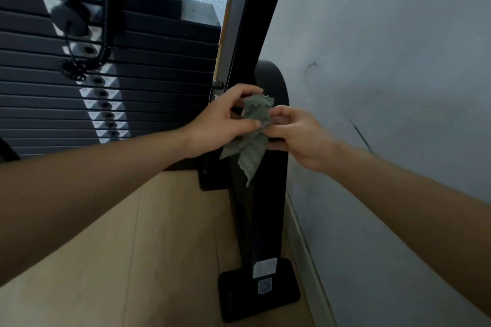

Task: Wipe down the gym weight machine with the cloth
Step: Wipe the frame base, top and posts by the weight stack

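A crumpled grey-green cloth (253, 138) hangs in front of the black upright post (261, 218) of the weight machine. My left hand (220, 125) pinches the cloth from the left, thumb and fingers curled round its upper part. My right hand (300, 135) pinches the same cloth from the right with its fingertips. A loose corner of the cloth dangles below both hands. The stack of dark weight plates (148, 93) fills the left of the view.
A coiled black cable (105, 32) with the selector pin hangs over the plates. The post ends in a black foot plate (239, 297) on the pale wooden floor (132, 260). A grey wall (393, 74) runs close along the right, with a skirting board at its base.
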A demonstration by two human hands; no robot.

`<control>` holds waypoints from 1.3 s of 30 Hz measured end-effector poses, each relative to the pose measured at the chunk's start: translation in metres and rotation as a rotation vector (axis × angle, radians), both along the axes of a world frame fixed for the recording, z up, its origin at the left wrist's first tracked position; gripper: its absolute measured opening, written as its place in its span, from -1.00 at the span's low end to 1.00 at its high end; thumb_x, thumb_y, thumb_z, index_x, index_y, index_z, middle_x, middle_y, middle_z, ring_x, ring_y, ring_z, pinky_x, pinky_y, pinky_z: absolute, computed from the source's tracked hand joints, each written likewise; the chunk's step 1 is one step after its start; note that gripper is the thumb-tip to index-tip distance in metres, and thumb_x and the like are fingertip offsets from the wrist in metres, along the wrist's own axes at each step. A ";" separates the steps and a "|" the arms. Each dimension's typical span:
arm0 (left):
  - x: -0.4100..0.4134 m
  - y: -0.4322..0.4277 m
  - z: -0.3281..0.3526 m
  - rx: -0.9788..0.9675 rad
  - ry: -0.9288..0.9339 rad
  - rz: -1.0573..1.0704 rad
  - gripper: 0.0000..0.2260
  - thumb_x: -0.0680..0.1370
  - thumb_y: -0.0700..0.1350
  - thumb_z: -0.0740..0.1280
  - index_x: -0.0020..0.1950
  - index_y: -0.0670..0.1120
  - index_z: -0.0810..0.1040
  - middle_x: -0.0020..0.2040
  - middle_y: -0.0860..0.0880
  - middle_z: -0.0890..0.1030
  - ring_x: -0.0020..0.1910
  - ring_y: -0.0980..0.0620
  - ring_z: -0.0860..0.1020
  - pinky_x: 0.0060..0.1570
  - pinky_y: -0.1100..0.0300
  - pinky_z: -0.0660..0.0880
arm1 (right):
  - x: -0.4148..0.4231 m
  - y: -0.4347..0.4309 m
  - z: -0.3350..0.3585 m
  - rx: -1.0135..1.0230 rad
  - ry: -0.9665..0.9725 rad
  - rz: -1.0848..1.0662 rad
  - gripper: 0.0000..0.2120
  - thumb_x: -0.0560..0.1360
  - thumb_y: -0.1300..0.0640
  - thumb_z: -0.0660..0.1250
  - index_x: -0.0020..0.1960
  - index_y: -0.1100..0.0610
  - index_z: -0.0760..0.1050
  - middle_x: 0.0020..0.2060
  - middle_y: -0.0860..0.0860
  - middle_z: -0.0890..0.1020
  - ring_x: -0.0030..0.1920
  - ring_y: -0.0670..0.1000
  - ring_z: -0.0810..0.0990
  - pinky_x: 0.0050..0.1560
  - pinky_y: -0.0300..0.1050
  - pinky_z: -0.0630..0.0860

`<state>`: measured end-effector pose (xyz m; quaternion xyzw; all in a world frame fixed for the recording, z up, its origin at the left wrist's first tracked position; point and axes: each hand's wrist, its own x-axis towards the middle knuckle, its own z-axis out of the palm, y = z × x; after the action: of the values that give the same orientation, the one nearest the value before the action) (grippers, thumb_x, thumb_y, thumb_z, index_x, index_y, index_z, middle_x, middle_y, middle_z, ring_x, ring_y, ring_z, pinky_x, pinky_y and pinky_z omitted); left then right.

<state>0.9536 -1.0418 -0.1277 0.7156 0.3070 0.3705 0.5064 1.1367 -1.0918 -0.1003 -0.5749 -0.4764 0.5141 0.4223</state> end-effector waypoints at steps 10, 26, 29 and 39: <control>-0.013 0.002 -0.021 0.420 0.191 0.100 -0.66 0.44 -0.12 0.57 0.19 -0.02 0.64 0.01 0.06 0.62 -0.06 0.17 0.58 -0.07 0.22 0.56 | -0.019 0.007 0.010 -0.240 0.380 -0.095 -0.72 0.55 0.46 0.11 -0.01 0.25 0.57 -0.14 0.17 0.66 -0.17 0.05 0.69 -0.16 -0.18 0.68; -0.023 0.038 -0.122 0.169 0.655 0.025 -0.67 0.48 -0.10 0.50 0.23 0.05 0.58 0.06 0.03 0.62 0.04 0.03 0.59 -0.01 0.14 0.52 | 0.022 0.001 -0.070 0.536 -1.402 0.145 0.06 0.39 -0.36 0.40 0.64 0.06 -0.05 0.63 0.08 -0.06 0.61 0.17 -0.14 0.56 0.17 0.12; -0.013 0.043 -0.143 0.164 0.648 -0.025 -0.68 0.49 -0.13 0.48 0.20 0.07 0.53 0.06 -0.01 0.62 0.03 -0.01 0.61 0.00 0.03 0.59 | 0.022 0.004 -0.077 0.585 -1.398 0.124 0.06 0.39 -0.37 0.40 0.64 0.11 0.00 0.63 0.12 -0.03 0.62 0.19 -0.12 0.58 0.14 0.06; 0.016 0.055 -0.200 0.458 0.704 -0.146 -0.52 0.58 -0.15 0.38 0.50 -0.11 0.41 0.50 -0.15 0.37 0.41 -0.18 0.43 0.35 -0.02 0.46 | 0.030 0.007 -0.082 0.657 -1.363 0.135 0.01 0.43 -0.41 0.33 0.61 0.18 0.09 0.61 0.19 0.03 0.61 0.25 -0.07 0.58 -0.16 -0.19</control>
<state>0.9700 -0.9871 -0.3272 0.9124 0.3192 0.1252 0.2234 1.1667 -1.0848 -0.1819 -0.5796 -0.7946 -0.0986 0.1516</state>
